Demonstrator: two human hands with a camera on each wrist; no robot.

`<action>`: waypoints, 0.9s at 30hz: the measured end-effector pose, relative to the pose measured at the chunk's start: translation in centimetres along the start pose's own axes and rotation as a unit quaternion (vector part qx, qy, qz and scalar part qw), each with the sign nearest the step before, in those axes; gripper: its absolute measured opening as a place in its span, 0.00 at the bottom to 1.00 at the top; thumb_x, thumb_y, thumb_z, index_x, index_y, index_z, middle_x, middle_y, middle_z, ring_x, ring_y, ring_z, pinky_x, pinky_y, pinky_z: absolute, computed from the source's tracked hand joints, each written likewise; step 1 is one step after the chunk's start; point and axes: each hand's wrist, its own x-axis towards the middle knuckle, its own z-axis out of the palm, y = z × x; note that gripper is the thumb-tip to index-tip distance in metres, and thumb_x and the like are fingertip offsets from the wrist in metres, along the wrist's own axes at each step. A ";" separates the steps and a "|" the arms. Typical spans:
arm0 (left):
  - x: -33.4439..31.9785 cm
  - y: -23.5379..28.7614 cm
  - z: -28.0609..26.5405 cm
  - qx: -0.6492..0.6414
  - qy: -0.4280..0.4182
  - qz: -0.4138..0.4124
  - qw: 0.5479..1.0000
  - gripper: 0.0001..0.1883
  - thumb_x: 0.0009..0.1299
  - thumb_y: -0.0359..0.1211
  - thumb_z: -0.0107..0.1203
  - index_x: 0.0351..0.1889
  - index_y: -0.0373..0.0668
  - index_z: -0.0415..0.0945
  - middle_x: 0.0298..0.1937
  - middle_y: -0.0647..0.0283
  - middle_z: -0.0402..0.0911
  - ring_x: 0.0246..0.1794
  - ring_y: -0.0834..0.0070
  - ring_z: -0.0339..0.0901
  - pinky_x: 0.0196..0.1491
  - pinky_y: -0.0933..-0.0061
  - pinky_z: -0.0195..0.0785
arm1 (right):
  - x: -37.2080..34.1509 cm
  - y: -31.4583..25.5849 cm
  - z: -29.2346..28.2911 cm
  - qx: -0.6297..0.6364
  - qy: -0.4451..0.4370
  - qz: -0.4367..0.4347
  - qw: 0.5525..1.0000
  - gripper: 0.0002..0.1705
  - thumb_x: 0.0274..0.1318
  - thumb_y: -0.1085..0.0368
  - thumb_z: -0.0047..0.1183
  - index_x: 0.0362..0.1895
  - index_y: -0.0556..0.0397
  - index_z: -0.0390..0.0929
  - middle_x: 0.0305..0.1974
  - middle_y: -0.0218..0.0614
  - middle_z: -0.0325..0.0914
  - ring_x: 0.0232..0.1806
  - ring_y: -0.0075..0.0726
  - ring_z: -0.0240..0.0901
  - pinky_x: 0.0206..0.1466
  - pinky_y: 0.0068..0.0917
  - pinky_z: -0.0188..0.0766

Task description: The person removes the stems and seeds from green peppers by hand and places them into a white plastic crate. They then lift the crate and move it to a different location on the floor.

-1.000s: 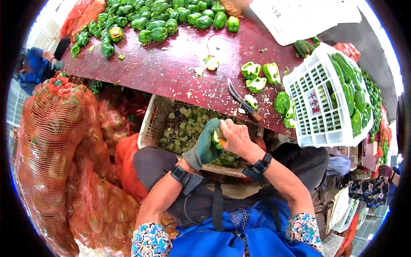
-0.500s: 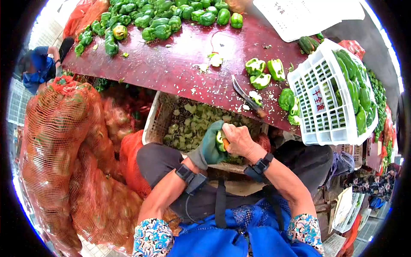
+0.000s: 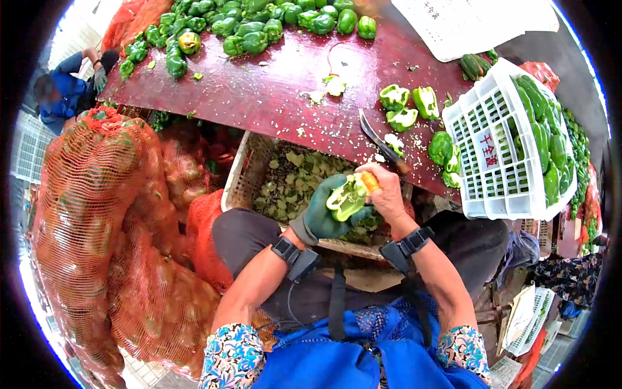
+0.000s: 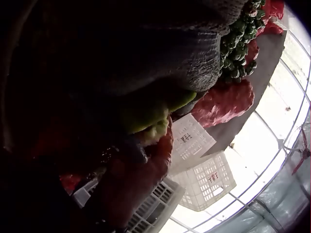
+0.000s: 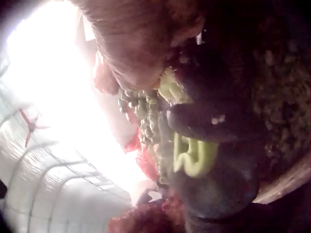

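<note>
My left hand (image 3: 319, 212), in a dark green glove, holds a cut green pepper (image 3: 345, 201) with its pale inside turned up, over a crate of scraps. My bare right hand (image 3: 387, 194) grips a small orange object (image 3: 370, 182) against the pepper's upper right edge; I cannot tell what kind of object it is. In the right wrist view, the pale cut pepper (image 5: 198, 158) shows between dark gloved fingers (image 5: 209, 121). The left wrist view is dark, with bare fingers (image 4: 163, 150) close to the pepper's pale core (image 4: 154, 133).
Below the hands, a crate (image 3: 236, 172) holds pale pepper scraps. On the red table (image 3: 259, 97) lie a curved knife (image 3: 382, 146), pepper halves (image 3: 402, 118) and a heap of whole peppers (image 3: 249, 29). A white basket (image 3: 483, 155) of peppers leans at right. Mesh sacks (image 3: 91, 214) crowd the left.
The hands have opened apart slightly, and the pepper, mostly hidden between them before, now shows its cut inside. My right hand with the orange object has shifted up and to the right.
</note>
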 end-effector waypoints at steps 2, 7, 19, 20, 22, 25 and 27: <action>-0.3 0.0 1.7 -0.022 -0.040 -0.007 0.999 0.26 0.75 0.46 0.46 0.65 0.42 0.68 0.55 0.53 0.79 0.46 0.58 0.82 0.47 0.62 0.80 | -0.2 0.3 -0.8 0.197 0.018 0.110 0.974 0.13 0.59 0.75 0.48 0.46 0.52 0.81 0.32 0.34 0.80 0.25 0.24 0.76 0.24 0.22 0.72; -0.7 0.9 2.2 -0.057 -0.066 -0.025 0.996 0.30 0.74 0.46 0.46 0.73 0.48 0.60 0.65 0.39 0.70 0.52 0.50 0.80 0.45 0.60 0.80 | -0.7 -1.1 -4.2 -0.104 0.051 0.035 0.993 0.13 0.62 0.69 0.47 0.49 0.52 0.80 0.38 0.40 0.81 0.31 0.41 0.79 0.35 0.31 0.75; -1.1 0.3 2.7 0.852 0.017 0.302 0.428 0.37 0.68 0.43 0.57 0.73 0.41 0.56 0.64 0.52 0.68 0.65 0.56 0.65 0.69 0.57 0.57 | -2.3 4.6 5.8 0.503 0.106 0.381 0.769 0.39 0.68 0.32 0.34 0.65 0.50 0.70 0.55 0.40 0.78 0.52 0.40 0.75 0.51 0.33 0.72; -1.2 -1.3 2.0 0.901 0.046 0.254 0.350 0.36 0.68 0.40 0.57 0.73 0.41 0.57 0.65 0.50 0.68 0.66 0.57 0.65 0.69 0.56 0.57 | -2.6 3.5 6.5 0.650 -0.028 0.316 0.690 0.38 0.68 0.32 0.36 0.66 0.45 0.69 0.55 0.38 0.77 0.51 0.38 0.72 0.51 0.32 0.70; -0.7 0.2 1.2 0.757 0.107 0.314 0.564 0.33 0.70 0.41 0.54 0.72 0.44 0.58 0.65 0.50 0.70 0.64 0.59 0.69 0.64 0.58 0.64 | -1.4 1.2 6.2 0.599 0.041 0.452 0.660 0.35 0.69 0.34 0.38 0.67 0.42 0.68 0.51 0.35 0.78 0.51 0.39 0.73 0.56 0.40 0.71; -1.2 2.4 1.7 0.230 0.069 0.239 0.941 0.30 0.72 0.47 0.51 0.68 0.43 0.63 0.59 0.51 0.76 0.54 0.64 0.77 0.50 0.64 0.78 | -1.1 1.6 5.0 0.375 0.030 0.316 0.871 0.31 0.71 0.39 0.38 0.67 0.42 0.67 0.59 0.30 0.72 0.56 0.28 0.67 0.54 0.28 0.65; -1.4 2.8 1.6 0.084 0.021 0.224 0.971 0.30 0.72 0.49 0.52 0.68 0.44 0.64 0.55 0.51 0.78 0.49 0.60 0.80 0.48 0.60 0.79 | -0.9 1.5 3.8 0.225 0.043 0.199 0.953 0.21 0.72 0.54 0.43 0.61 0.48 0.72 0.54 0.27 0.75 0.49 0.26 0.72 0.49 0.25 0.67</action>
